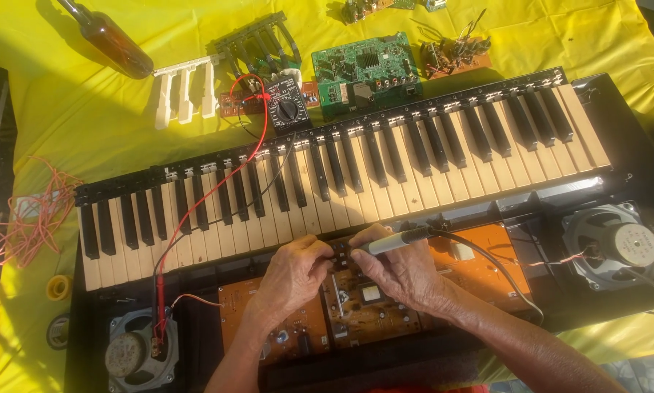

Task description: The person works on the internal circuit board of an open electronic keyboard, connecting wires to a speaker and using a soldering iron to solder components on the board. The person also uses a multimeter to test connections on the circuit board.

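Note:
An opened electronic keyboard [356, 175] lies on a yellow cloth, its keys above bare brown circuit boards [480, 266]. My right hand [403, 269] grips a grey soldering iron [396, 241] with its tip pointing left at the middle board. My left hand [294, 273] rests on the same board, fingertips pinching something small beside the iron's tip. The iron's cord [501, 266] runs off to the right.
A multimeter [287, 105] with red and black leads, a green circuit board [367, 73], loose white keys [185, 91], black key parts [258, 44] and a brown bottle [112, 40] lie behind the keyboard. Speakers sit at left [134, 353] and right [618, 247]. Tangled orange wire [32, 215] lies left.

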